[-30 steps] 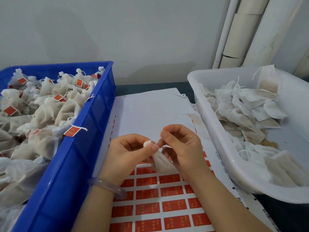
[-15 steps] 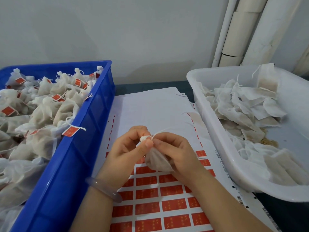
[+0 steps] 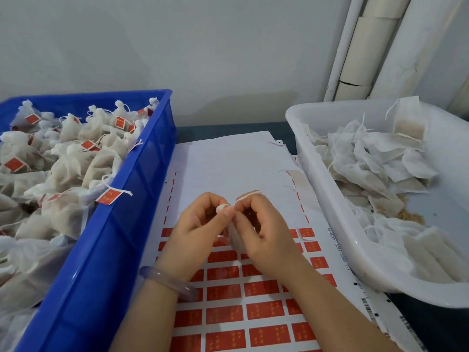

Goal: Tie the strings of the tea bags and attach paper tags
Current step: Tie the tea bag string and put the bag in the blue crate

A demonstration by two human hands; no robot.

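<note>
String (image 3: 247, 195) now across right hand (image 3: 264, 232)

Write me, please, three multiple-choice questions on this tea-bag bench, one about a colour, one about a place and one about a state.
1. The tags on the printed sheet are:
A. green
B. red
C. yellow

2. The tagged tea bags lie:
A. in the blue crate
B. on the printed sheet
C. on the pipes

3. The tea bag being tied is:
A. lying on the printed sheet
B. dropped in the blue crate
C. held by both hands

Answers:
1 B, rows of red rectangles fill the sheet.
2 A, the bags with red tags are heaped in the crate.
3 C, the left hand pinches its gathered top and the right hand has the string over a finger.
</note>
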